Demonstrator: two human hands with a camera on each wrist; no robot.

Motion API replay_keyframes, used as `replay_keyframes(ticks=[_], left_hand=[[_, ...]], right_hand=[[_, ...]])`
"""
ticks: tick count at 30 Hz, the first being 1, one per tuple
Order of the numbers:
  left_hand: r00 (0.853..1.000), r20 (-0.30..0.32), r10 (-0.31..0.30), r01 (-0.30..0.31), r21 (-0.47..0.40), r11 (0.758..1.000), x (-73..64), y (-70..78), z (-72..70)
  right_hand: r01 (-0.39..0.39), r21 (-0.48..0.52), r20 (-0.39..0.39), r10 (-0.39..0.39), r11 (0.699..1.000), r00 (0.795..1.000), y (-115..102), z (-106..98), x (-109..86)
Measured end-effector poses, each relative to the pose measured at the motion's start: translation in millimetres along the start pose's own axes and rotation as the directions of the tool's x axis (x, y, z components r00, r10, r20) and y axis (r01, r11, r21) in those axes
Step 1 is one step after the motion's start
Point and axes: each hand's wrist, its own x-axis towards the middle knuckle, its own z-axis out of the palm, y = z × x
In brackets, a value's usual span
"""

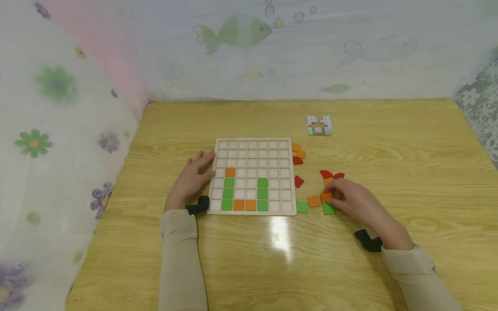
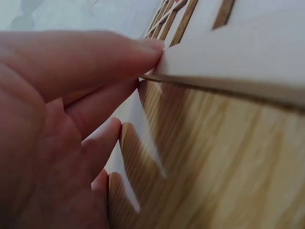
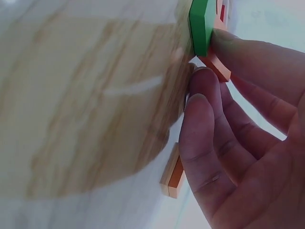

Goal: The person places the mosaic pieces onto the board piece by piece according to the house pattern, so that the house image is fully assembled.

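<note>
On a wood-grain counter [image 1: 241, 259], a pale grid board [image 1: 253, 213] lies flat, its far edge a little short of the counter's far edge. The left hand [image 1: 190, 177] rests at the board's left edge, fingers stretched out and relaxed, the thumb tip touching the rim and gripping nothing. The right hand [image 1: 359, 205] is off the board's right edge, toward its near corner, thumb and curled fingertips pinching an orange square [image 1: 324, 198]; that piece sits against a green square [image 1: 329, 210] on its near side, with a second orange square [image 1: 314, 201] just beside it to the left. Another green square [image 1: 301, 207] lies by the board's near right corner. Farther along the right edge are a red square [image 1: 298, 181], a red quarter piece [image 1: 297, 160] and two orange discs [image 1: 301, 154]. Two more red pieces [image 1: 326, 174] lie just beyond the right fingers, with an orange piece [image 1: 328, 182] partly hidden there. On the board, green tiles [image 1: 263, 193] fill three cells up from the near edge in two columns, two orange tiles [image 1: 244, 205] joining them along the bottom row and a single orange tile [image 1: 230, 172] topping the left column. A small patterned card [image 1: 320, 125] lies nearer the counter's far edge.
</note>
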Motion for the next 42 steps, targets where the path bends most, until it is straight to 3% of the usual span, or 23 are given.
replay_keyframes(ticks=[7,17,24,35,42], left_hand=[[0.995,0.006,0.098,-0.098,0.035,0.995,3.1,-0.8,-2.4],[0.994,0.009,0.107,-0.107,0.019,0.994,4.2,0.9,-2.4],[0.994,0.007,0.107,-0.107,0.017,0.994,4.1,-0.3,-0.1],[0.994,0.005,0.106,-0.106,0.029,0.994,3.3,-4.3,0.6],[0.994,-0.004,0.112,-0.112,0.003,0.994,3.3,-3.9,1.4]], right_hand=[[0.043,-0.021,-0.024,-0.043,0.999,0.999,0.3,-1.4,2.0],[0.072,-0.006,-0.043,-0.073,0.997,0.996,-14.8,-4.4,14.7],[0.109,0.031,-0.022,-0.108,0.994,0.994,-37.9,2.9,38.6],[0.172,0.068,0.015,-0.174,0.983,0.985,-94.4,17.4,85.2],[0.18,0.14,0.043,-0.187,0.974,0.981,-110.9,30.3,113.9]])
